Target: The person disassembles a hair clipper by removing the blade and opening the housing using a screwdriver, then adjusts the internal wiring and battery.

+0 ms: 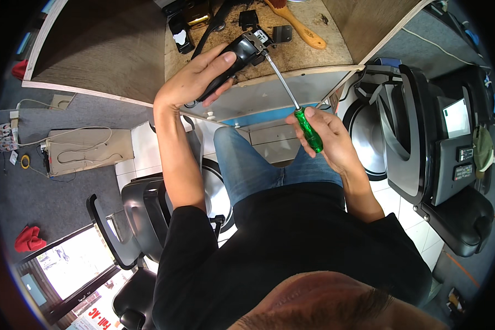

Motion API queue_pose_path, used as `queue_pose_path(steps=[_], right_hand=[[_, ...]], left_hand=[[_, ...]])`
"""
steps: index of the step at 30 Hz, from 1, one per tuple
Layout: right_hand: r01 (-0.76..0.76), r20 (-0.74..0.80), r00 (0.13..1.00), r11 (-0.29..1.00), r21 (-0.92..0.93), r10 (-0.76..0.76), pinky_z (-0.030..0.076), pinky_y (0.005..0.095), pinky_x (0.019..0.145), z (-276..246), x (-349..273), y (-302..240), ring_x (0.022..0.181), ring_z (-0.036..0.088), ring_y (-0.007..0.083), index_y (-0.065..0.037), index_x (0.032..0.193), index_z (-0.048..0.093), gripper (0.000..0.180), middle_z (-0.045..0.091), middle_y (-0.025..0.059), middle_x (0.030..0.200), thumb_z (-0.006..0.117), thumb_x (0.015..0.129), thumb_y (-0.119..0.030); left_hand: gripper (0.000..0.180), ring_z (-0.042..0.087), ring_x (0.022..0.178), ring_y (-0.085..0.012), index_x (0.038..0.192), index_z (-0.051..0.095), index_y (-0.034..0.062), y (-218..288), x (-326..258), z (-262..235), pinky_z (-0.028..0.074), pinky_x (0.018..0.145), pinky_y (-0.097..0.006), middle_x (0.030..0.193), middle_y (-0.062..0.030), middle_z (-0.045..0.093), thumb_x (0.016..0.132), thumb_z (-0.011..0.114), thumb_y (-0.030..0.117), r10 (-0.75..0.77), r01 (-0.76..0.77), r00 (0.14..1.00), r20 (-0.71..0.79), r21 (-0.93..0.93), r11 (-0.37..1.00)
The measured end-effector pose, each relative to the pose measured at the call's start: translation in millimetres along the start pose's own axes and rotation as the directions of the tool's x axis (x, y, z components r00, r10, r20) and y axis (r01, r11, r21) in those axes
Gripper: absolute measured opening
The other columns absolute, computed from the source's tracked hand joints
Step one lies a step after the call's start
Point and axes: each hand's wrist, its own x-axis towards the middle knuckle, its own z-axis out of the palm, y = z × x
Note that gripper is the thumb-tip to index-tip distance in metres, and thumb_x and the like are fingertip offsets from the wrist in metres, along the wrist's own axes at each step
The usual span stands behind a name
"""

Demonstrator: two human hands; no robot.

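Closed round a black hair clipper, my left hand holds it at the front of a wooden shelf. The metal end of the clipper points up and to the right. My right hand grips a screwdriver by its green see-through handle. Its long steel shaft slants up to the left, and the tip meets the clipper's metal end; whether it sits in a screw is too small to tell. Just right of the clipper head, a small dark flat piece lies on the shelf.
On the worn shelf lie a wooden-handled brush, a black clipper-like device and small black parts. Black barber chairs stand on both sides. A laptop rests on the right chair. A cardboard box with cables is at left.
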Motion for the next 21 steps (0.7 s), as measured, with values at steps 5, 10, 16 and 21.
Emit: queue_pose_path(steps=[5,10,16,21], right_hand=[[0.096,-0.134,0.985,0.991,-0.093,-0.108,0.040,0.0214,0.050,-1,0,4,0.064,0.051,0.0049,0.000,0.108,0.062,0.026,0.059,0.0015,0.084,0.063,0.108,-0.026],[0.231,-0.231,0.933,0.951,-0.207,-0.277,0.038,0.0223,0.046,8,2,-1,0.064,0.051,0.0045,-0.004,0.101,0.057,0.019,0.059,0.0012,0.085,0.074,0.101,-0.012],[0.056,-0.049,0.998,0.992,0.115,-0.051,0.042,0.0222,0.048,0,1,-5,0.066,0.055,0.0073,-0.001,0.114,0.060,0.027,0.062,0.0048,0.090,0.067,0.105,-0.026],[-0.104,0.003,0.994,0.931,0.349,0.110,0.043,0.0238,0.045,4,-1,-3,0.060,0.053,0.0084,0.000,0.117,0.061,0.032,0.062,0.0091,0.088,0.053,0.112,-0.030]], left_hand=[[0.038,0.039,0.038,-0.0071,0.116,0.057,0.0054,-2,1,-1,0.035,0.042,-0.025,0.056,-0.0009,0.051,0.113,0.048,0.042,0.013,-0.013,1.000,0.004,-0.003,1.000],[0.038,0.040,0.039,-0.0070,0.115,0.057,0.0054,-3,1,-2,0.035,0.043,-0.025,0.056,-0.0011,0.051,0.113,0.048,0.042,-0.010,0.010,1.000,0.011,0.012,1.000],[0.039,0.040,0.039,-0.0071,0.116,0.058,0.0054,-3,1,-2,0.036,0.044,-0.025,0.057,-0.0015,0.052,0.113,0.048,0.043,0.008,-0.008,1.000,0.015,0.013,1.000],[0.039,0.041,0.039,-0.0071,0.115,0.059,0.0056,1,-1,0,0.037,0.044,-0.025,0.059,-0.0022,0.054,0.113,0.049,0.043,-0.014,0.014,1.000,-0.009,-0.006,1.000]])
